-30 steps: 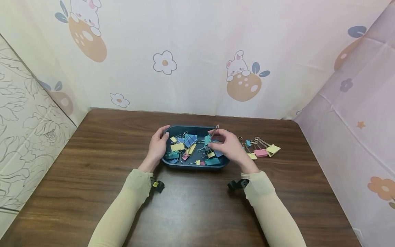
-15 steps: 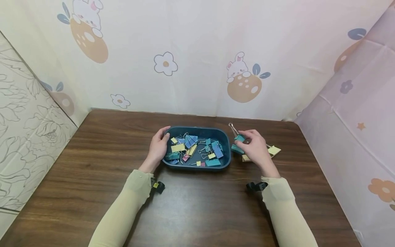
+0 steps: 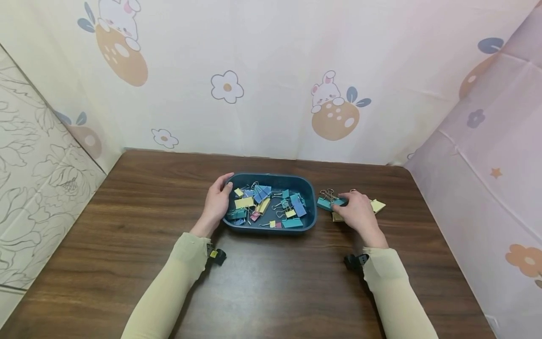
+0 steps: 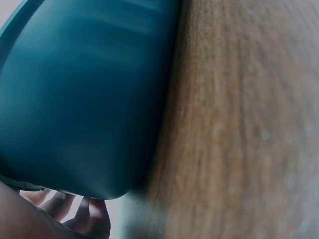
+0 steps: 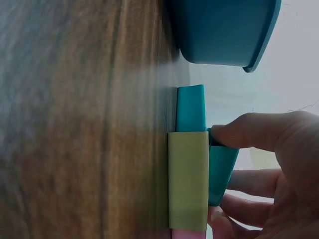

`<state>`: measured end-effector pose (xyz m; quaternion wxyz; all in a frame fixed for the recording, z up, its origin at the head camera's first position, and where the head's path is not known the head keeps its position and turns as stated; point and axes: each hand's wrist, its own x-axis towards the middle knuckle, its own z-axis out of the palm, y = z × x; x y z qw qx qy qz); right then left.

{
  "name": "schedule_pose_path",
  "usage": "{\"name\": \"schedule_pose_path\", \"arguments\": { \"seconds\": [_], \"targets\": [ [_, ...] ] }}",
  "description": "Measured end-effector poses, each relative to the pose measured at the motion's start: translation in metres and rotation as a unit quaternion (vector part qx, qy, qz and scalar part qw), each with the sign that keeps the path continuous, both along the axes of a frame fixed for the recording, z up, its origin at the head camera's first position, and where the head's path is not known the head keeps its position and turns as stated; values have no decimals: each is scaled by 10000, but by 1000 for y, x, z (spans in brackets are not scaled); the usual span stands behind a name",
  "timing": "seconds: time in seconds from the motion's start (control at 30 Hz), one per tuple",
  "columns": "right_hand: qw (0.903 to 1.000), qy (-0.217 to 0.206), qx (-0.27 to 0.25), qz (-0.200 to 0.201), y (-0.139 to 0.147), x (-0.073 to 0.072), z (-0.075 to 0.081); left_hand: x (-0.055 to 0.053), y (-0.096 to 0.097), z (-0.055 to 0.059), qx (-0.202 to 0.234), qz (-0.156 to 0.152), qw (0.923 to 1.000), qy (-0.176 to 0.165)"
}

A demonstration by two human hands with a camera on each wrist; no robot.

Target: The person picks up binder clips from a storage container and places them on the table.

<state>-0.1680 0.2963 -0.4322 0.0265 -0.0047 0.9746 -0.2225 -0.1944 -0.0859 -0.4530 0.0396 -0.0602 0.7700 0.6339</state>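
My left hand point(image 3: 216, 202) grips the left end of a dark blue tray point(image 3: 271, 230), thumb over the rim and fingers around the outside. Binder clips in blue, yellow, teal and pink lie inside it. Right of the tray, my right hand point(image 3: 360, 214) holds a teal binder clip point(image 5: 222, 174) low over the table clips, thumb at one end and fingers at the other. Against it stands a yellow binder clip point(image 5: 188, 179), with another teal binder clip point(image 5: 190, 108) behind. The right hand covers part of this group in the head view.
Another yellow binder clip point(image 3: 377, 205) lies right of the right hand. Brown wooden table point(image 3: 271, 282) surrounds the tray. A patterned curtain point(image 3: 271, 117) hangs along the back edge, with more cloth at both sides.
From above the tray's right side, my right hand has carried the teal binder clip right and lowered it among the clips on the table. My left hand stays on the tray.
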Motion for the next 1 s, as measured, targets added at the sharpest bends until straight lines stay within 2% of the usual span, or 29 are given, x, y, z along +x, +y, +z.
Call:
{"name": "schedule_pose_path", "arguments": {
  "seconds": [0.33, 0.53, 0.63, 0.73, 0.9, 1.0],
  "targets": [
    [9999, -150, -24, 39, 2, -1, 0, 0, 1, 0, 7, -5, 10000, 28],
    [9999, -144, -73, -7, 1, 1, 7, 1, 1, 0, 25, -10, 10000, 43],
    [9997, 81, -208, -31, -4, 3, 13, 2, 1, 0, 43, -14, 10000, 35],
    [9978, 503, -423, 3, -13, 4, 16, 2, 0, 0, 29, 5, 10000, 15],
    [9878, 1307, -830, 171, -34, 4, 20, 1, 0, 1, -1, 22, 10000, 24],
    [9830, 1520, -966, 362, -51, 3, 24, 1, 1, 2, 11, 12, 10000, 38]
  ]
}}
